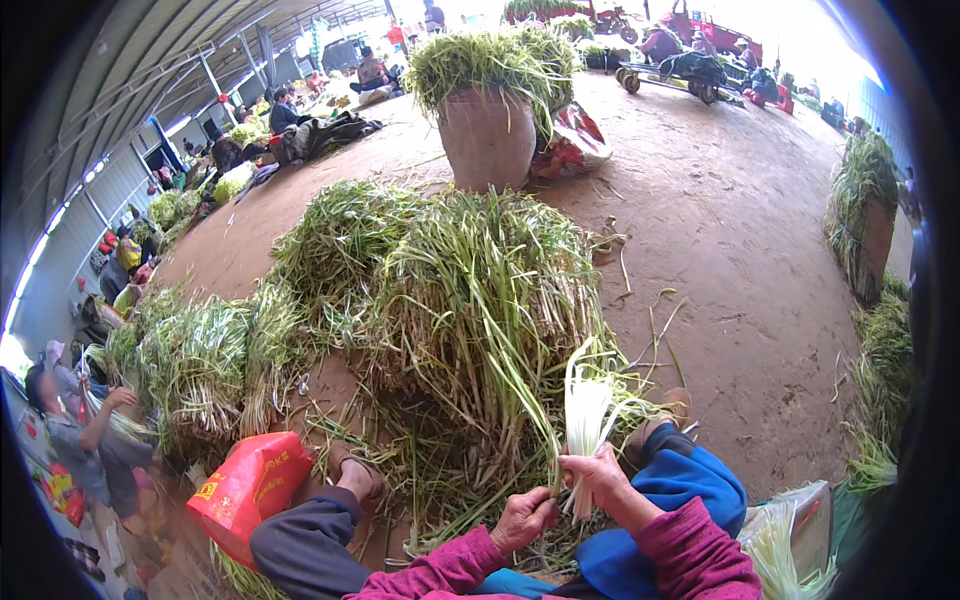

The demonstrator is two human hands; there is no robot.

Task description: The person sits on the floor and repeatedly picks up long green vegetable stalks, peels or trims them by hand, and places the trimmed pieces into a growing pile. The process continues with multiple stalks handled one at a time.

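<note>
My right hand [600,472] is closed around a bunch of pale, peeled stalks [589,412] that looks like garlic shoots or chives, held upright with the white part showing above the fist. Just left of it, my left hand [525,517] grips the lower end of long yellow-green stalks [517,375], which lean up across a big heap of unpeeled stalks [480,292]. The two hands are close together, between the knees. Loose leaves and scraps lie under them.
A red plastic bag [251,491] rests by the left knee. More bundles [199,367] stand at the left, near a seated co-worker [82,435]. Beyond the heap is a loaded tub [487,139]. White peeled stalks [784,555] lie at lower right. A flat cart [660,75] stands far back.
</note>
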